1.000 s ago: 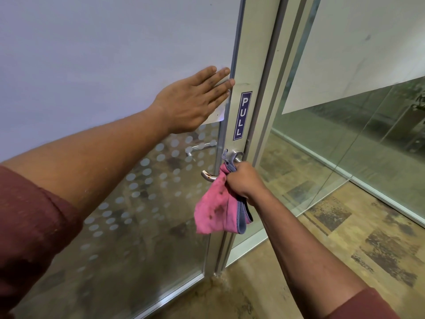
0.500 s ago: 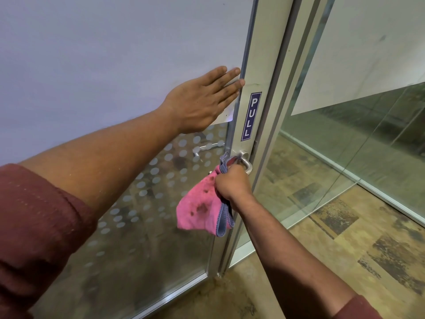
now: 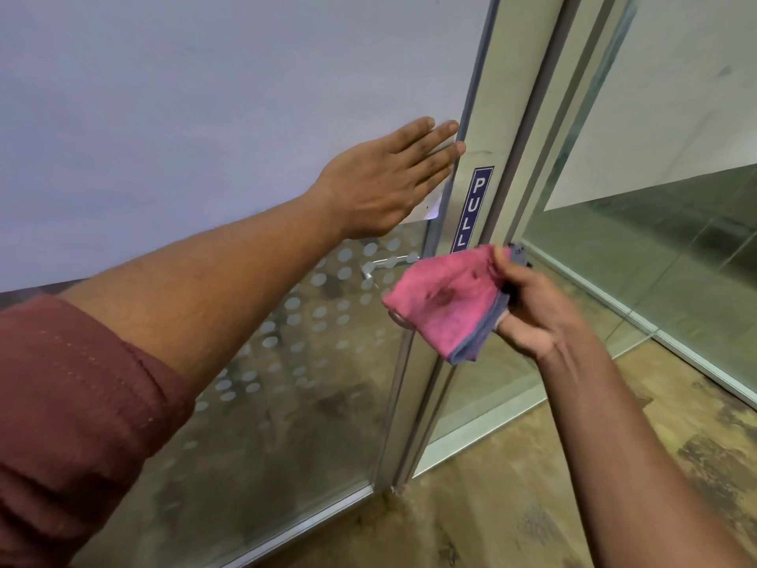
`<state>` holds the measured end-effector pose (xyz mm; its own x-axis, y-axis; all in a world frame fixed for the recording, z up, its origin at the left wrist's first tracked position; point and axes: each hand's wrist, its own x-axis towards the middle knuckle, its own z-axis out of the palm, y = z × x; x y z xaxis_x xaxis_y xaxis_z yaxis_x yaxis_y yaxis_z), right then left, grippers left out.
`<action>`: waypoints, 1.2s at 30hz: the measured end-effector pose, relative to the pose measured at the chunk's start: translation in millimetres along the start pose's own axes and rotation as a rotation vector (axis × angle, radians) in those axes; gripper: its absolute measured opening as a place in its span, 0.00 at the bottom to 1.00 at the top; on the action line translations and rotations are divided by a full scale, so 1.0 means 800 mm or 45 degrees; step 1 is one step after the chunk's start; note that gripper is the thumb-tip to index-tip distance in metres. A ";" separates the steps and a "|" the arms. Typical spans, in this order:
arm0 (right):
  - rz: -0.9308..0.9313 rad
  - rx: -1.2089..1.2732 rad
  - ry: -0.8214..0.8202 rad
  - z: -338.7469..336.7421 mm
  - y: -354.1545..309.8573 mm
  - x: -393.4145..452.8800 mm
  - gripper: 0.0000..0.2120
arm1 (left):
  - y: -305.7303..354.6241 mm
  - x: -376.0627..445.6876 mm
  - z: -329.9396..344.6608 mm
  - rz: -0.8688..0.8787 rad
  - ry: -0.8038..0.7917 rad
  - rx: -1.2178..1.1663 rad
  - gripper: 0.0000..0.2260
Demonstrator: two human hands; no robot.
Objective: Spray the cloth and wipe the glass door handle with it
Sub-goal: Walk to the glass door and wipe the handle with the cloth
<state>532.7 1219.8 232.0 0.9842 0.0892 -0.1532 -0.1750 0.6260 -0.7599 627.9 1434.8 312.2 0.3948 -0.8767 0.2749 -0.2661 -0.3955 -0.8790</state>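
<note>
floor point(image 3: 512, 522): mottled brown, maybe tile | glass partition point(image 3: 663, 256): right | frosted panel point(image 3: 205, 96): pale

I see a pink cloth point(image 3: 444, 299) with a blue-grey underside and dark smudges on the pink. My sleeve point(image 3: 69, 407) is maroon. The door glass point(image 3: 205, 96) is frosted pale lilac-white above, with rows of whitish dots lower down. Its frame point(image 3: 491, 129) is silver-grey and bears a navy sign point(image 3: 471, 211) lettered PULL in white. The floor point(image 3: 532, 506) is mottled tan and brown.
</note>
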 end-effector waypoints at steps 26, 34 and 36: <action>-0.702 -2.678 -0.868 0.040 0.059 0.081 0.16 | 0.001 -0.001 -0.002 -0.016 -0.009 -0.030 0.26; -0.545 -2.660 -0.926 0.039 0.052 0.074 0.18 | 0.000 -0.003 -0.003 -0.031 -0.028 -0.036 0.26; -0.511 -2.682 -0.971 0.040 0.041 0.068 0.16 | 0.001 -0.002 -0.001 -0.033 -0.028 -0.039 0.26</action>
<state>581.3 1269.6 219.2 0.7004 0.7101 -0.0722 0.6992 -0.7029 -0.1306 626.1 1435.5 311.2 0.4211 -0.8598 0.2887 -0.2818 -0.4266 -0.8594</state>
